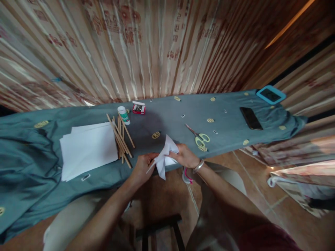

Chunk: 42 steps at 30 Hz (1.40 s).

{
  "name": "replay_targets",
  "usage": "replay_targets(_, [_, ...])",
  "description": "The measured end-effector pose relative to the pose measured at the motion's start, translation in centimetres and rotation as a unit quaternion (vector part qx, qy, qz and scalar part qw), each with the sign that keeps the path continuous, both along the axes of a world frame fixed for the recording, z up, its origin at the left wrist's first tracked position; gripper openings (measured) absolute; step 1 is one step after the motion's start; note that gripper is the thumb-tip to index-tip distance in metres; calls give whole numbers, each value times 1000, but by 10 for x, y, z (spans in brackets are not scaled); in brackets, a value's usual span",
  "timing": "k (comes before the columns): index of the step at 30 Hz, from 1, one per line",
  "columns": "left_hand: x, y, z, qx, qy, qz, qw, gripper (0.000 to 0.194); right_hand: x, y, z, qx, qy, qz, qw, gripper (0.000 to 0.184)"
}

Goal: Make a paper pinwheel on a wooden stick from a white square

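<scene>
A folded white paper pinwheel (165, 153) with pointed, bent flaps is between my hands, over the near edge of the cloth. My left hand (145, 166) pinches its left side, the fingers partly hidden. On the other side, my right hand (186, 156), with a silver bangle at the wrist, has its thumb and fingers closed on the paper. Green-handled scissors (198, 135) lie just beyond the right hand, blades pointing away to the left. Several thin wooden sticks (120, 139) lie left of the paper pinwheel, partly over a stack of white paper sheets (89, 150).
A white and green glue bottle (124, 115) and an open small red box (139, 108) stand at the back. Farther right lie a black phone (251, 118) and a blue-framed tablet (271, 94). A curtain (157, 52) hangs behind the cloth-covered surface (178, 125); a dark stool (158, 226) is below.
</scene>
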<state>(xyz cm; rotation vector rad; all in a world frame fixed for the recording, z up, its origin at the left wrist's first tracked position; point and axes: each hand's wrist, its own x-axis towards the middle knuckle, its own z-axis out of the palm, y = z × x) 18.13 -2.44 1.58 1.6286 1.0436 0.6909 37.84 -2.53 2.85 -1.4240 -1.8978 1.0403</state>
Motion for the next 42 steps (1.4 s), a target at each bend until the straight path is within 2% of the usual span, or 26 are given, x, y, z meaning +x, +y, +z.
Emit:
replay_targets(3, [1, 0, -3, 16, 6, 4, 1000, 27, -1, 2, 0, -10, -2, -7, 1000, 52])
replay_targets(8, [2, -2, -3, 86, 23, 10, 996, 24, 0, 4, 0, -20, -9, -2, 1000, 53])
replay_targets(15, [3, -5, -3, 108, 38, 22, 993, 20, -2, 5, 1, -9, -18, -4, 1000, 52])
replay_targets(34, [11, -10, 4, 66, 160, 49, 984, 22, -1, 3, -3, -1, -9, -12, 1000, 47])
replay_targets(42, [10, -6, 7, 51, 190, 42, 980, 24, -1, 6, 4, -27, -22, -2, 999, 47])
